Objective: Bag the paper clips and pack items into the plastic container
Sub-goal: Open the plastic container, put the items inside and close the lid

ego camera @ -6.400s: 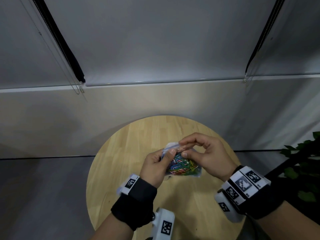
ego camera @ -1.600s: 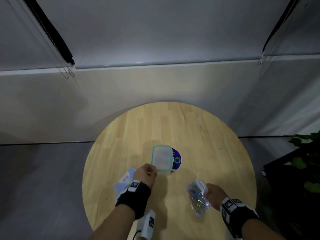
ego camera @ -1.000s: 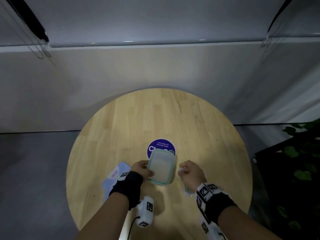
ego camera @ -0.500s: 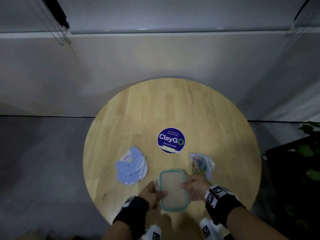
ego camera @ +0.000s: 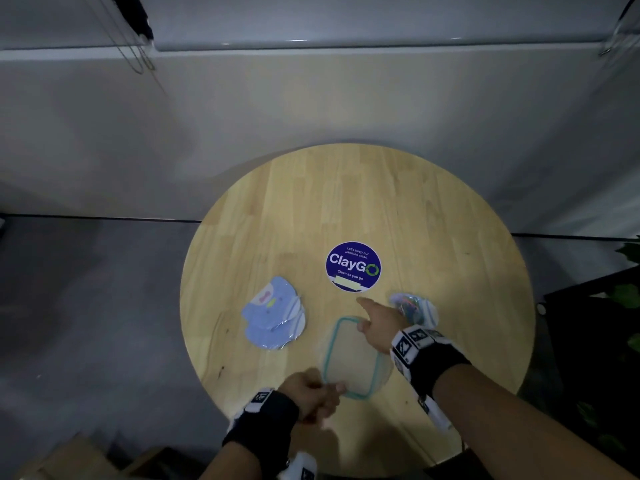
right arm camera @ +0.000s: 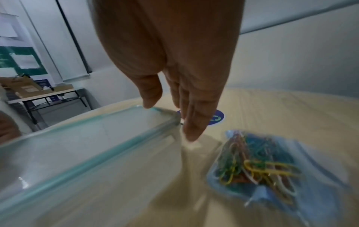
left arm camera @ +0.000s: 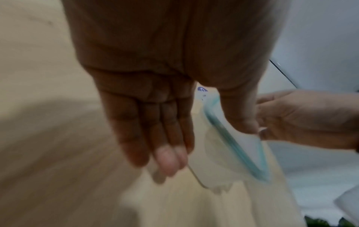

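A clear plastic container [ego camera: 351, 362] with a teal rim stands near the front edge of the round wooden table [ego camera: 433, 220]. My left hand [ego camera: 332, 393] is at its near-left corner; in the left wrist view its fingers [left arm camera: 167, 153] hang straight beside the container [left arm camera: 239, 153] and the thumb lies on the rim. My right hand [ego camera: 362, 313] is at the far-right corner with fingers straight, its thumb tip touching the rim [right arm camera: 108, 121]. The zip bag of coloured paper clips [ego camera: 414, 308] lies just right of that hand, also in the right wrist view [right arm camera: 258, 167].
A light blue packet [ego camera: 273, 318] lies flat to the left of the container. A round blue ClayGo sticker [ego camera: 353, 266] marks the table's middle. A white wall runs behind the table, and dark plant leaves [ego camera: 627, 296] stand at the right.
My right hand laid the bag of clips on the table, then both hands drew the container to the front edge. Since half a second ago the right hand's fingers have straightened off it.
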